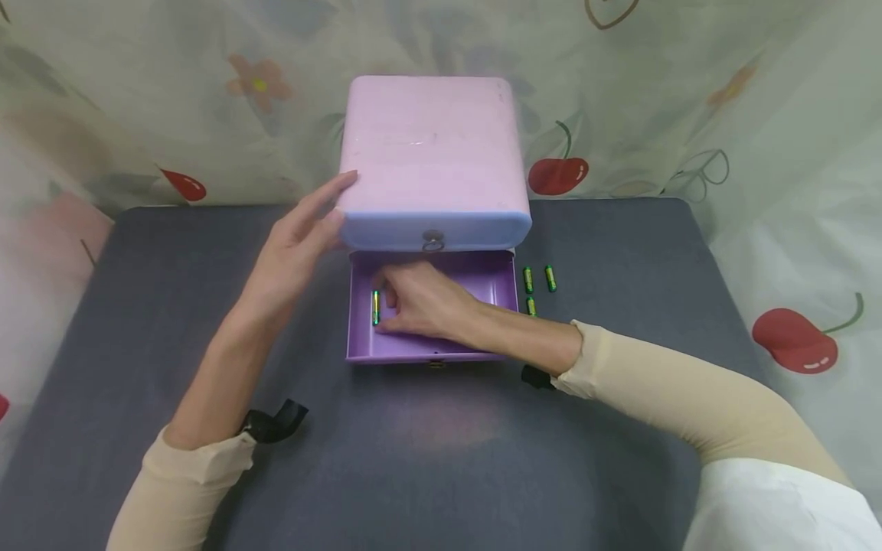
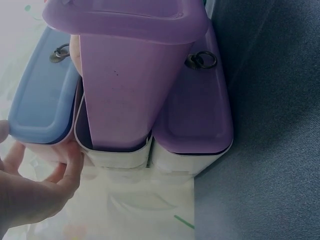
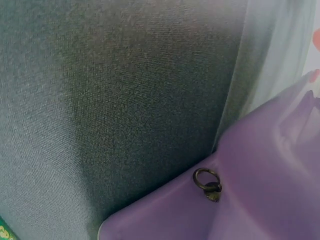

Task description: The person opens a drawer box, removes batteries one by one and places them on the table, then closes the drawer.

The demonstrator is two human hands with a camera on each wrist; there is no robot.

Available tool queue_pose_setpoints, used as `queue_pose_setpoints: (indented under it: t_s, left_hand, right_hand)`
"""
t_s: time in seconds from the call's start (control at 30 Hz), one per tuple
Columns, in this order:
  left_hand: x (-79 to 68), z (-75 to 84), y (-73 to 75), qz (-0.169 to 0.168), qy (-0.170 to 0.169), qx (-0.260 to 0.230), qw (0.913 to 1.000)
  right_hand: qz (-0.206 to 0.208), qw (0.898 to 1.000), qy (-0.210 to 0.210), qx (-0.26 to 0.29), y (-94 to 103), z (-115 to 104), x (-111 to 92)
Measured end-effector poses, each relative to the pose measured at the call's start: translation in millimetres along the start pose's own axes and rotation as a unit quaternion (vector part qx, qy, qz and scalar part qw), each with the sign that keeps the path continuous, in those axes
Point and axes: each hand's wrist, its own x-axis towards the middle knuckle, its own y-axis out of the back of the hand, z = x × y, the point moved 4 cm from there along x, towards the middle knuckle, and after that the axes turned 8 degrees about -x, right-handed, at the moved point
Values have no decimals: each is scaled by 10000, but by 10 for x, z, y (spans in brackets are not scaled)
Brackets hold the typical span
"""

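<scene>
A small cabinet with a pink top [image 1: 427, 145] stands at the back of the table. Its middle purple drawer [image 1: 503, 283] is pulled out, below the closed blue drawer [image 1: 386, 229]. My right hand [image 1: 430, 302] reaches inside the purple drawer, thumb and fingertip at the two ends of a green battery [image 1: 376, 308] near the drawer's left wall. The right wrist view shows the drawer's outside, not the fingers. My left hand [image 1: 285, 252] rests against the cabinet's left side; in the left wrist view its fingers [image 2: 74, 167] touch the side by the blue drawer [image 2: 45, 95].
Three more green batteries, one of them this battery [image 1: 528, 279], lie on the dark grey tabletop [image 1: 448, 459] right of the drawer. Another purple drawer [image 2: 200, 110] sits closed beneath the pulled one. A printed curtain [image 1: 207, 115] hangs behind the cabinet.
</scene>
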Motion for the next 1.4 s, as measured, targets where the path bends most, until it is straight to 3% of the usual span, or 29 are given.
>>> queue_pose_setpoints:
  t_s: [0.23, 0.6, 0.97, 1.4]
  left_hand:
    - [7, -6, -4, -7, -74, -127, 9999]
    - [-16, -18, 15, 62, -124, -203, 9997]
    - [15, 0, 15, 99, -115, 240, 9996]
    - [18, -4, -8, 173, -270, 297, 9990]
  right_hand:
    - [9, 10000, 91, -9, -1, 19, 5]
    - [-219, 9953, 258, 908, -13, 55, -22]
    - [-258, 9908, 140, 1324, 62, 99, -74]
    - [-108, 9847, 128, 1732, 211, 104, -213]
